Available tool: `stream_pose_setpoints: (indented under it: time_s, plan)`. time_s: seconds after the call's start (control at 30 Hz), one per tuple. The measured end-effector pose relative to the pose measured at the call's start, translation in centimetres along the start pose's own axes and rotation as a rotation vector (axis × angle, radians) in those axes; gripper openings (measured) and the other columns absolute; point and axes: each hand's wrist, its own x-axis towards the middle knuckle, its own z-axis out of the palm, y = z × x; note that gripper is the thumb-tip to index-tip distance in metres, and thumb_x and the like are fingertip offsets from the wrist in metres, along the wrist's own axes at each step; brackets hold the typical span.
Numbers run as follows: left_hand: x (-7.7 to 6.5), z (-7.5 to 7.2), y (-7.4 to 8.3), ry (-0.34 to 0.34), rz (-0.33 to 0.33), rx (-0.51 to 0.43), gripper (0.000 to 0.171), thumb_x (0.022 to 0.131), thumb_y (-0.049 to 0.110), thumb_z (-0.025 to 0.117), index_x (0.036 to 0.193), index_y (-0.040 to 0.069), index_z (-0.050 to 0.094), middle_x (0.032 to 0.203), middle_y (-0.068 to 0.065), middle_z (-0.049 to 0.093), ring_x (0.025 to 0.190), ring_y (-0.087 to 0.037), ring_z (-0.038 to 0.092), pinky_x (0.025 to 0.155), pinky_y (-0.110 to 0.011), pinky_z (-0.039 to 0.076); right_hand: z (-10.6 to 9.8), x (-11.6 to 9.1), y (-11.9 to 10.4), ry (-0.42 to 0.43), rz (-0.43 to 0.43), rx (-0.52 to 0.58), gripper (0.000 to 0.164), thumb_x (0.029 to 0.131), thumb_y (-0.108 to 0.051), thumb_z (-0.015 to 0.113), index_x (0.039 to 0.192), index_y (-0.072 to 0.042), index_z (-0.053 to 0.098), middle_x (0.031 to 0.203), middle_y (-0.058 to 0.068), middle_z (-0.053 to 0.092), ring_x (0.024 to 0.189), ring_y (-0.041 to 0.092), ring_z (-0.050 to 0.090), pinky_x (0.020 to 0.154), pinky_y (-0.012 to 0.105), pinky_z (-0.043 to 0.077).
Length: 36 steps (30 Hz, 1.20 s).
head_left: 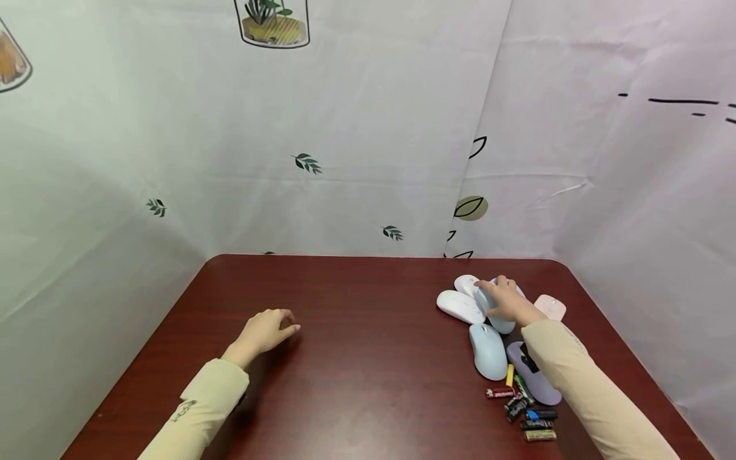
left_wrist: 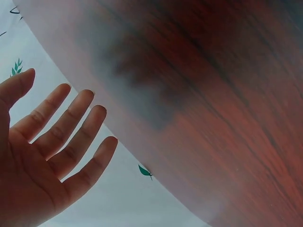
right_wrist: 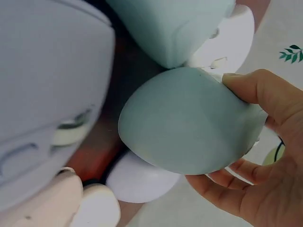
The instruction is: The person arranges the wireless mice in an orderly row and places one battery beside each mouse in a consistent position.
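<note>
My right hand (head_left: 507, 301) grips a light blue computer mouse (right_wrist: 189, 120) at the back right of the table, thumb on one side and fingers on the other. A second light blue mouse (head_left: 489, 352) lies just in front of it. Two white mice (head_left: 460, 306) sit to the left of this hand, and a purple mouse (right_wrist: 142, 177) shows partly behind the held one. My left hand (head_left: 264, 330) hovers over the left half of the table, palm down. In the left wrist view its fingers (left_wrist: 78, 111) are spread and relaxed, holding nothing.
A pink mouse (head_left: 550, 307) lies beyond the right wrist. Near the right forearm is a purple mouse (head_left: 540, 385) with a dark recess, partly covered by the sleeve. Several loose batteries (head_left: 539, 425) lie in front of it. A white patterned curtain (head_left: 345, 128) hangs behind the brown table (head_left: 368, 358).
</note>
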Motion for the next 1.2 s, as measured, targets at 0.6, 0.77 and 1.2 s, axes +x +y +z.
stream_pose_setpoints:
  time_s: [0.6,0.77,1.2]
  plan:
    - [-0.3,-0.3,-0.4,-0.019,-0.007,0.029,0.016,0.089,0.021,0.062,0.098,0.009,0.068,0.086,-0.003,0.067,0.074,-0.018,0.061,0.066,-0.04,0.049,-0.7,2.8,-3.8,0.065,0.003,0.039,0.05,0.085,-0.018,0.063,0.13,-0.001,0.049,0.111,0.031,0.057,0.099,0.046,0.056,0.081,0.054,0.046]
    - [-0.5,-0.2,-0.7,-0.028,-0.02,0.03,0.013,0.088,0.019,0.062,0.096,0.011,0.068,0.081,-0.001,0.065,0.07,-0.014,0.058,0.062,-0.037,0.047,-1.1,4.0,-5.6,0.08,0.017,0.061,0.049,0.087,-0.022,0.06,0.13,0.0,0.051,0.115,0.03,0.059,0.107,0.047,0.052,0.089,0.055,0.042]
    - [-1.0,0.0,-1.2,0.006,-0.019,0.024,0.018,0.088,0.024,0.062,0.096,0.009,0.068,0.077,0.0,0.064,0.066,-0.013,0.056,0.059,-0.035,0.045,0.6,8.1,-13.9,0.149,0.112,0.127,0.05,0.086,-0.03,0.059,0.13,-0.008,0.054,0.124,0.026,0.053,0.1,0.042,0.049,0.079,0.048,0.045]
